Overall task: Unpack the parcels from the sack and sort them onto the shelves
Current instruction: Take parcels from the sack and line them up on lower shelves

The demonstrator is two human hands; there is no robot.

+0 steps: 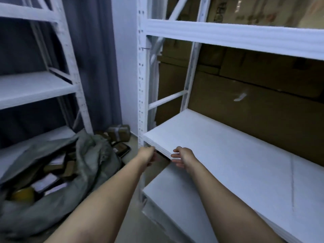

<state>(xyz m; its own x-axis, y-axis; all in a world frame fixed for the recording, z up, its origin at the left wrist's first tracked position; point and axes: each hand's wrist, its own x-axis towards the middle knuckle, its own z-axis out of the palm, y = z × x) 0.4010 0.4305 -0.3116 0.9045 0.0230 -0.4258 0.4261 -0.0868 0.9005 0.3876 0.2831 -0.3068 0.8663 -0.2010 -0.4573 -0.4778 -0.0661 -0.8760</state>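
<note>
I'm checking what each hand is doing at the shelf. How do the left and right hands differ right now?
The left hand is at the corner of the shelf beside the white upright; the right hand is further along its front edge. The left hand's fingers are hidden under the edge, while the right hand's fingers show, loosely spread. Both reach forward to that shelf and hold no parcel.

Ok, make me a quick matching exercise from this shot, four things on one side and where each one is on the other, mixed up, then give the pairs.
Things:
1. sack
2. right hand
3. brown parcel with tape
4. cardboard boxes

Places:
A. behind the white shelving on the right
B. at the front edge of the white shelf
C. lying open on the floor at lower left
D. on the floor by the wall, beyond the sack

Pairs: 1-C, 2-B, 3-D, 4-A
</note>
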